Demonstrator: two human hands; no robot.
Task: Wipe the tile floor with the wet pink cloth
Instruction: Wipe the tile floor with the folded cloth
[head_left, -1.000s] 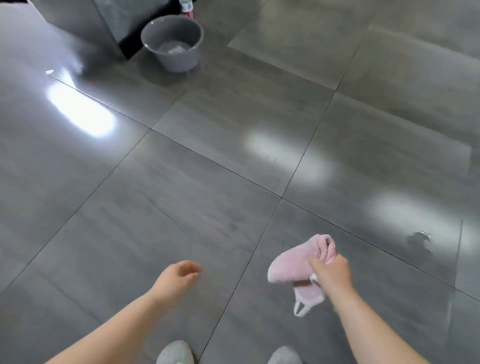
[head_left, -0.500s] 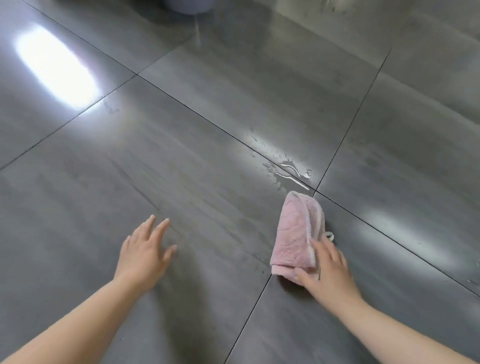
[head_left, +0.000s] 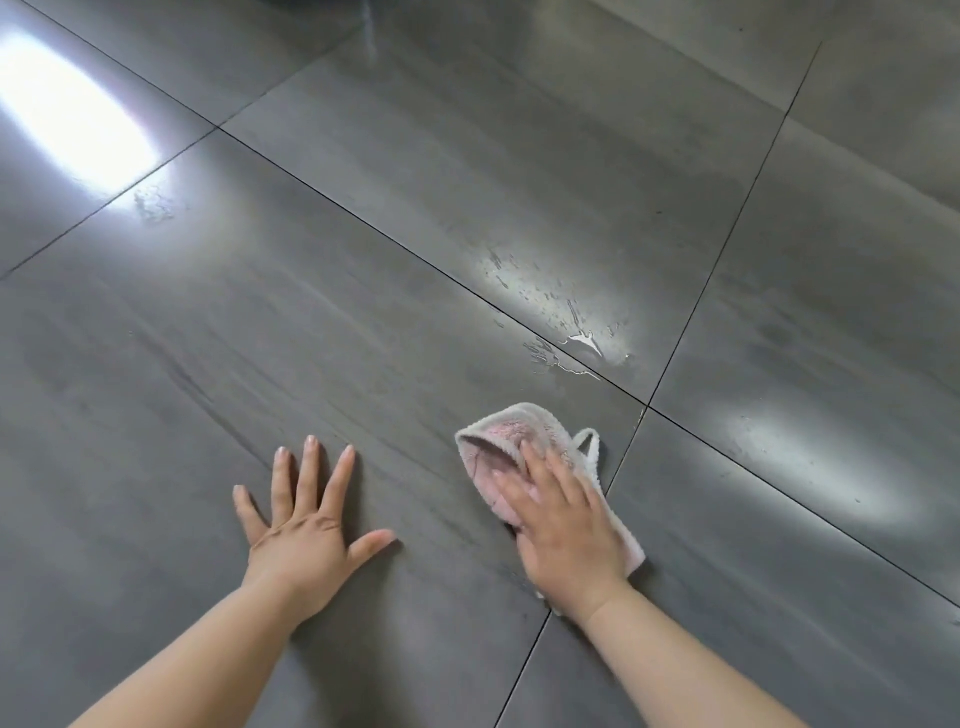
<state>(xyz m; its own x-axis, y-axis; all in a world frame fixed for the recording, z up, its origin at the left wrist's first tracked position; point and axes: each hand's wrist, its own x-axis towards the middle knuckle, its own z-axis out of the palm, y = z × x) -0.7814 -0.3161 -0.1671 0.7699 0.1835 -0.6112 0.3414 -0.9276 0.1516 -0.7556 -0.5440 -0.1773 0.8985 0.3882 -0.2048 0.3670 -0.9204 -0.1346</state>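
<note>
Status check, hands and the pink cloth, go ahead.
Left hand flat on the grey tile floor, empty. Right hand pressing the wet pink cloth onto the tile. Small water splash just ahead of it. Nothing in the way.

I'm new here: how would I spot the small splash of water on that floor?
Start at the pink cloth pressed flat under the right hand on the grey tile floor. Look just beyond the cloth, to where the dark grout lines cross. The water splash sits there across one line, the only glistening white streaks on otherwise dull tile.
</note>
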